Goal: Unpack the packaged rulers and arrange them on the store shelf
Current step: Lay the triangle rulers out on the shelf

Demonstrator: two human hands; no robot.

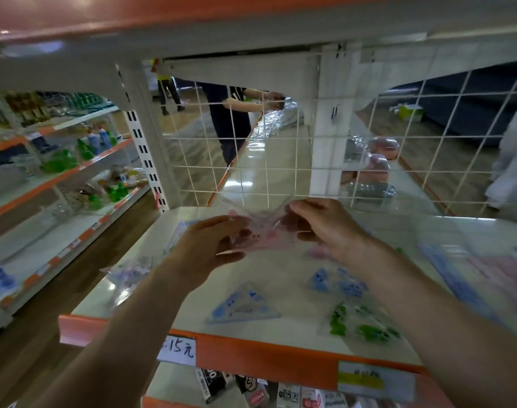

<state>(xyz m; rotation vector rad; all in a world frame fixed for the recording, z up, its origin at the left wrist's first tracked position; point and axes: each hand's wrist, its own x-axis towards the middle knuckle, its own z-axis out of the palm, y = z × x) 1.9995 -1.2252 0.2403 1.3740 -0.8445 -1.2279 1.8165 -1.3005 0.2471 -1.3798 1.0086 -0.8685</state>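
White shelving with orange edges fills your view, and you work over the middle shelf (pixel 281 353), which is backed by a wire grid (pixel 251 160). Both hands are raised just above it. Your left hand (pixel 210 248) pinches the lower left of a clear packet of pink rulers (pixel 263 231) and your right hand (pixel 325 228) pinches its upper right, likely to pull the film apart at its mouth. Loose pieces lie flat below, grouped by colour. A blue triangle ruler (pixel 242 304) sits near the front edge, green rulers (pixel 363 325) lie to its right, and smaller blue pieces (pixel 336 282) lie behind those. Blur smears the packet, so you cannot tell whether it is open yet. Pale packs (pixel 487 272) at the far right are cut off and too blurred to name.
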